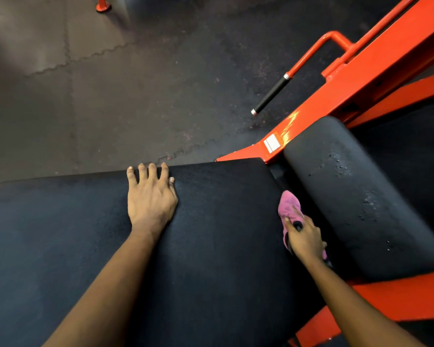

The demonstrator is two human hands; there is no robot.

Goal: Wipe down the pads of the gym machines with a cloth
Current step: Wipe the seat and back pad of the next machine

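A wide black pad (223,234) fills the lower half of the head view. My left hand (149,196) rests flat on it, with the fingertips at its far edge. My right hand (305,240) holds a pink cloth (288,207) and presses it down at the right end of this pad, in the gap beside a second black pad (356,196). That second pad is rounded, runs diagonally and has small worn flecks on its surface. Part of the cloth is hidden under my right hand.
The orange steel frame (376,78) of the machine runs diagonally at the upper right and under the pads. A handle with a black grip (271,95) sticks out from it. Dark rubber floor tiles (135,96) lie beyond the pad. An orange post base (102,5) stands top left.
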